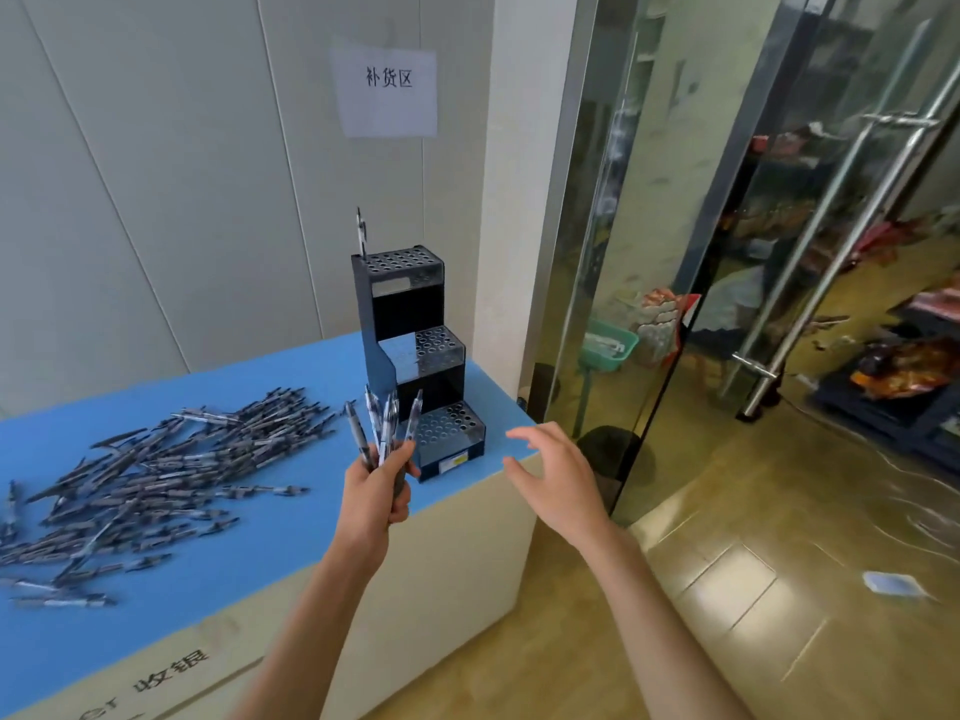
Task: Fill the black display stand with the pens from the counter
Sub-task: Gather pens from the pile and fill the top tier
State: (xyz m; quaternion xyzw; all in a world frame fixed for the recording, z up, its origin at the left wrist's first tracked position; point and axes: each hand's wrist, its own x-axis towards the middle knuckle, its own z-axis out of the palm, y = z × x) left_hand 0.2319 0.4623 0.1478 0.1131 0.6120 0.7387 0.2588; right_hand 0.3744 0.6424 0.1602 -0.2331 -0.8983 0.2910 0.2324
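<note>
— At the near edge of the blue counter point(291, 517), what do the hands hold?
— The left hand point(376, 493) grips a fanned bunch of pens point(382, 426), tips up; the right hand point(558, 475) hovers with fingers spread, holding nothing.
— And beyond them?
— Just behind stands the black display stand point(415, 356), three stepped tiers, one pen point(361, 232) upright in the top tier's back left corner. The loose pen pile point(156, 475) lies on the counter to the left.

A white paper sign point(385, 88) taped to the wall panel reads "补货区", the cream front face of the counter point(171, 672) carries "收银" after Latin letters ending "er", and small labels on the black display stand point(415, 356) are too blurred to read.
</note>
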